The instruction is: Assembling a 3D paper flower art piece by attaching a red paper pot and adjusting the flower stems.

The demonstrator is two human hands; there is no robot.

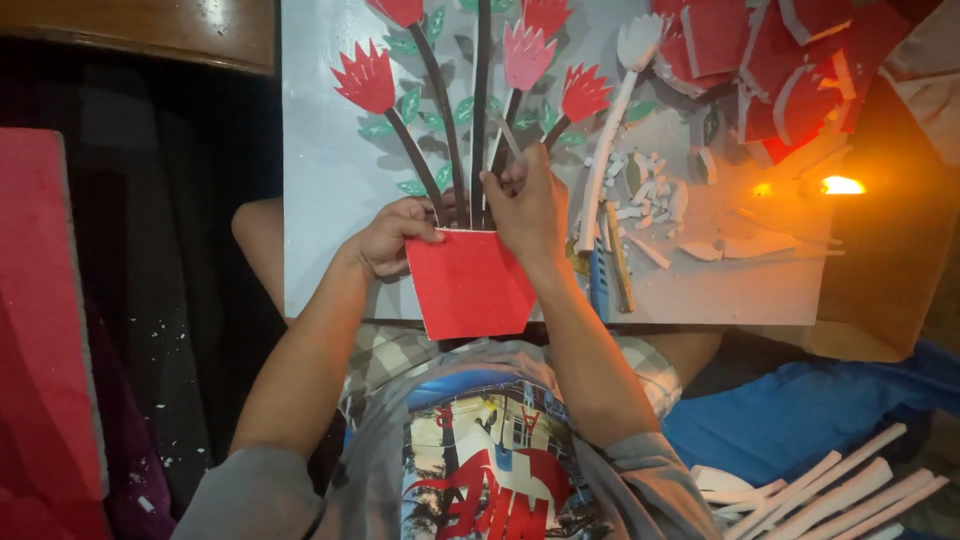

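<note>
Nearest the lens we see our grey printed shirt (pixel 480 470), with both forearms reaching up toward 12 o'clock. At 9 o'clock of the view lies a red foam sheet (pixel 45 310) on the dark floor. Our left hand (pixel 385 238) pinches the upper left corner of the red foam pot piece (pixel 468 283), fingers together on its edge. That piece sits at the lower edge of the white board (pixel 320 190), under the dark stems (pixel 450 120) of the red paper flowers (pixel 365 78). Our right hand (pixel 525 205) presses on the piece's top edge at 12 o'clock, its grip clamped on a thin stick (pixel 505 133). At 3 o'clock lie white foam scraps (pixel 650 200); at 5 o'clock, white strips (pixel 830 490) on blue cloth (pixel 790 415).
</note>
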